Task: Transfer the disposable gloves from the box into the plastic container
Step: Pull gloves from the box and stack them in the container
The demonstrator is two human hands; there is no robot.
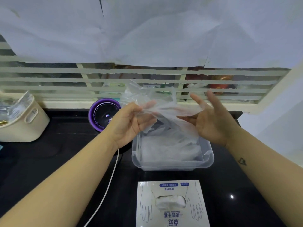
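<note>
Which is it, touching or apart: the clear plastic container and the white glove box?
Apart. Head view shows black counter between the clear plastic container and the white glove box.

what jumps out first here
A wad of clear gloves spread between the left hand and right hand, just above the plastic container, already part filled. Nearer the camera lies the glove box; a purple round device sits behind the left hand.

glove box, printed "一次性手套" (upside down), smaller text blurred
</note>
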